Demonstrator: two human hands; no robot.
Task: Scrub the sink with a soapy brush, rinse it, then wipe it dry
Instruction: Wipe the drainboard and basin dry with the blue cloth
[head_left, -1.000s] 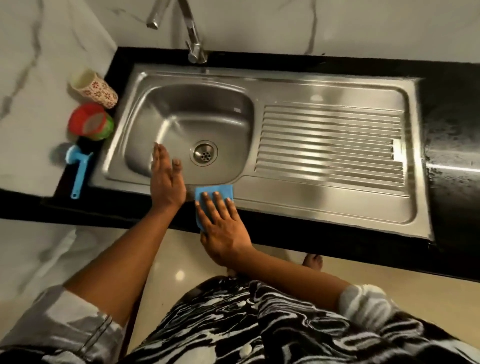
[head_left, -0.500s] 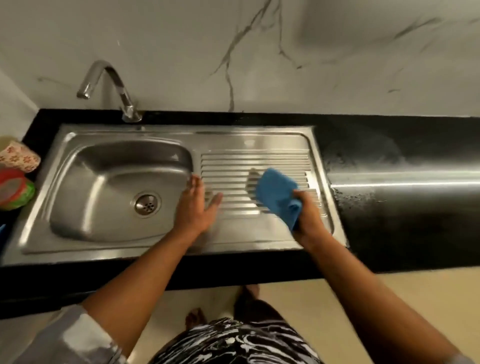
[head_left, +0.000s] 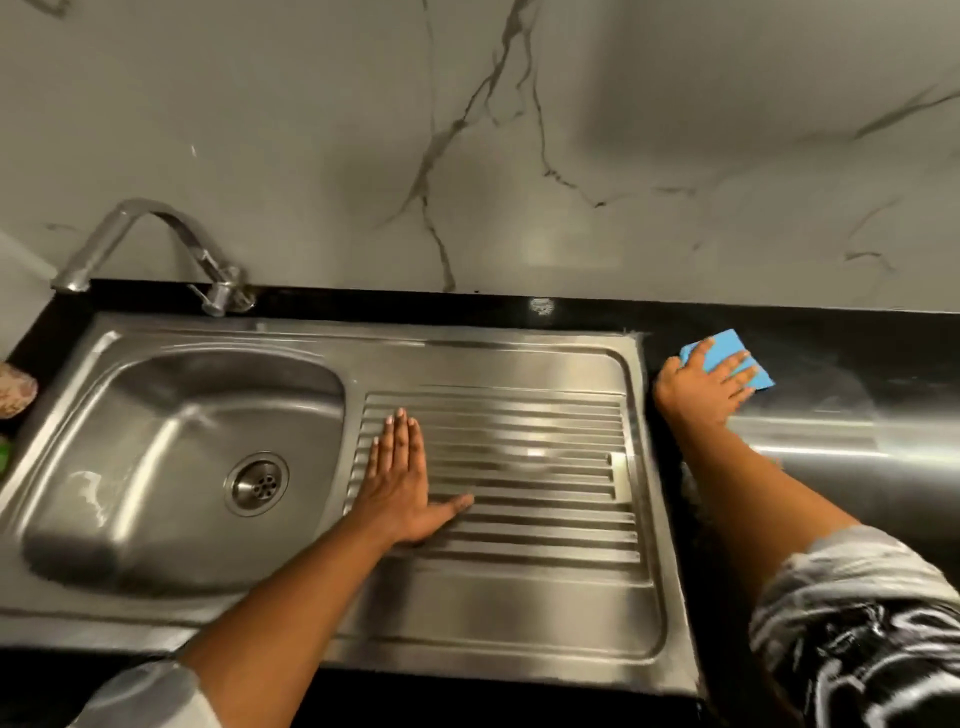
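Note:
A stainless steel sink (head_left: 171, 561) fills the lower left, with a round drain (head_left: 256, 484) in its basin and a ribbed drainboard (head_left: 540, 452) to the right. My left hand (head_left: 402, 483) rests flat on the drainboard's left part, fingers straight and thumb spread. On the black countertop (head_left: 841, 338) just right of the sink, my right hand (head_left: 704, 387) presses a folded blue cloth (head_left: 732, 353) down with straight, spread fingers. No brush is in view.
A curved metal tap (head_left: 156, 244) stands behind the basin. At the far left edge a patterned cup (head_left: 15, 389) and a bit of something green (head_left: 4, 457) show. A marble wall rises behind; the counter continues to the right.
My right hand carried the blue cloth from the sink's front rim across the drainboard onto the countertop at the right. My left hand moved from the basin edge onto the drainboard. The view shifted right.

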